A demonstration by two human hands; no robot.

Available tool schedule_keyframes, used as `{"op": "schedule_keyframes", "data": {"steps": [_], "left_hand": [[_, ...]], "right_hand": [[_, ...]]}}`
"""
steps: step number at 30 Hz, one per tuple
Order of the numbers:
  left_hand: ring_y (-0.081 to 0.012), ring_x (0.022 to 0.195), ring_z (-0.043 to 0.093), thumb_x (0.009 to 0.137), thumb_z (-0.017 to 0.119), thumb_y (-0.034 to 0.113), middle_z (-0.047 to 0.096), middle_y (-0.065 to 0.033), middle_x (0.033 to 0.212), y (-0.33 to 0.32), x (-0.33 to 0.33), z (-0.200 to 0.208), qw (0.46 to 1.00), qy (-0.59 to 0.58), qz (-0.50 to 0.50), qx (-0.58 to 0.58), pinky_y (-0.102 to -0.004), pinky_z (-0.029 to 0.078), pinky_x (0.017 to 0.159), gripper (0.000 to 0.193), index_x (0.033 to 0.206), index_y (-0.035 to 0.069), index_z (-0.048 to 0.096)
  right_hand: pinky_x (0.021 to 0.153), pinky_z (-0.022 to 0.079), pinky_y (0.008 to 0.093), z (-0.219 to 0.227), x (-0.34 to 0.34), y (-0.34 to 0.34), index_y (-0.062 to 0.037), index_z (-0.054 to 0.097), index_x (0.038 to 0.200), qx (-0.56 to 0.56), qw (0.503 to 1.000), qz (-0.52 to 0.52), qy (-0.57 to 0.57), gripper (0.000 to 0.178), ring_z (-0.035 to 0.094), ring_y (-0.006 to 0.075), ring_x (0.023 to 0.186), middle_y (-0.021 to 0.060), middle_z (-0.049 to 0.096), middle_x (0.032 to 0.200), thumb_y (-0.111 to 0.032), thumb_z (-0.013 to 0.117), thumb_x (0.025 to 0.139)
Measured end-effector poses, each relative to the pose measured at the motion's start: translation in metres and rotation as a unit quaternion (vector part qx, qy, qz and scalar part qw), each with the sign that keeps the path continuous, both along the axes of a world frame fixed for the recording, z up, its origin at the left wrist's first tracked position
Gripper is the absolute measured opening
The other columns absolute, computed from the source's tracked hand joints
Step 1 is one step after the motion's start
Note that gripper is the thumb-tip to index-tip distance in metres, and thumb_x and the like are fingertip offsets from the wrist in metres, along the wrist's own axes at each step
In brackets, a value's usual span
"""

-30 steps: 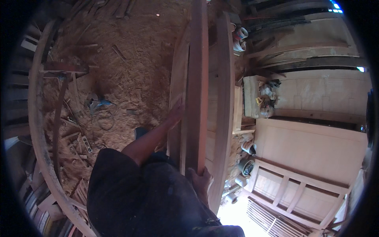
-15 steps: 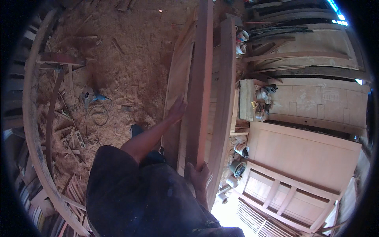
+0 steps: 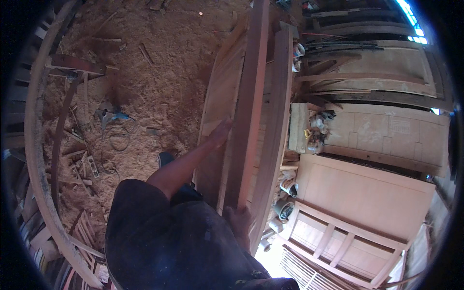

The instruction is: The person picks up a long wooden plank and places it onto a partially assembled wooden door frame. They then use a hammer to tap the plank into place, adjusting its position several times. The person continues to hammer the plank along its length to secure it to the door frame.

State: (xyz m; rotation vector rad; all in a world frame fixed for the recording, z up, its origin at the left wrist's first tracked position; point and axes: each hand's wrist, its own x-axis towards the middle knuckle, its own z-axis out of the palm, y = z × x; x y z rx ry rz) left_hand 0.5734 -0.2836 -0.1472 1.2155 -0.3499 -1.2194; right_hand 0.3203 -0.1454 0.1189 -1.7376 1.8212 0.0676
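A long, squared reddish-brown wooden beam [image 3: 250, 101] runs away from my body to the far edge of view. My right hand [image 3: 238, 221] is wrapped around its near end, with the thumb side on top. Farther along, my left hand [image 3: 221, 132] grips the beam's left side, its fingertips partly hidden against the wood. Beneath the beam lies a wide wooden panel [image 3: 217, 104], which shows to its left. A second thick timber [image 3: 279, 106] lies alongside on the right.
Sawdust and offcuts cover the floor [image 3: 169, 63] at left, where a blue corded power tool [image 3: 116, 116] lies. A curved wooden rail [image 3: 36, 121] stands at far left. At right are pails [image 3: 284, 209], a pale block [image 3: 298, 126] and framed wooden panels [image 3: 362, 191].
The view has turned slightly, so the beam's far end appears farther right and the panels at right sit farther left. Both hands keep about the same places on the beam.
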Motion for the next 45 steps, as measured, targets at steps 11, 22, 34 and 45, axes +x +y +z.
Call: {"op": "schedule_keyframes", "data": {"steps": [11, 22, 34, 45], "left_hand": [[-0.0312, 0.153, 0.030, 0.092, 0.066, 0.066, 0.032, -0.0229, 0.164, -0.007, 0.049, 0.143, 0.998, 0.008, 0.025, -0.063, -0.0412, 0.025, 0.125, 0.110, 0.163, -0.003, 0.018], [-0.0410, 0.152, 0.031, 0.077, 0.074, 0.076, 0.031, -0.0360, 0.159, -0.039, 0.070, 0.143, 0.998, -0.038, -0.012, -0.049, -0.0430, 0.027, 0.124, 0.138, 0.156, -0.019, 0.013], [-0.0433, 0.154, 0.027, 0.077, 0.062, 0.087, 0.029, -0.0361, 0.161, -0.030, 0.048, 0.127, 0.988, -0.145, -0.045, 0.015, -0.0483, 0.023, 0.125, 0.136, 0.156, -0.016, 0.022], [-0.0439, 0.152, 0.028, 0.081, 0.060, 0.084, 0.032, -0.0340, 0.159, -0.011, 0.052, 0.143, 0.986, -0.160, -0.050, 0.007, -0.0505, 0.024, 0.124, 0.123, 0.155, -0.011, 0.032]], "right_hand": [[0.090, 0.052, 0.0549, 0.019, 0.017, 0.009, 0.0038, 0.067, 0.115, 0.050, 0.987, 0.047, 0.144, 0.064, 0.068, 0.0469, 0.104, 0.0296, 0.071, 0.103, -0.043, 0.085, 0.075], [0.083, 0.054, 0.0568, 0.026, 0.021, -0.008, -0.0006, 0.069, 0.111, 0.009, 0.983, 0.074, 0.170, 0.067, 0.070, 0.0484, 0.095, 0.0293, 0.072, 0.096, -0.056, 0.081, 0.076], [0.093, 0.050, 0.0552, 0.036, 0.011, 0.008, 0.0027, 0.068, 0.114, 0.028, 0.971, 0.109, 0.209, 0.063, 0.066, 0.0492, 0.101, 0.0286, 0.071, 0.099, -0.047, 0.081, 0.078], [0.098, 0.046, 0.0586, 0.015, -0.002, 0.010, 0.0020, 0.062, 0.120, 0.083, 0.978, 0.106, 0.159, 0.067, 0.063, 0.0515, 0.109, 0.0316, 0.069, 0.114, -0.053, 0.077, 0.085]]}}
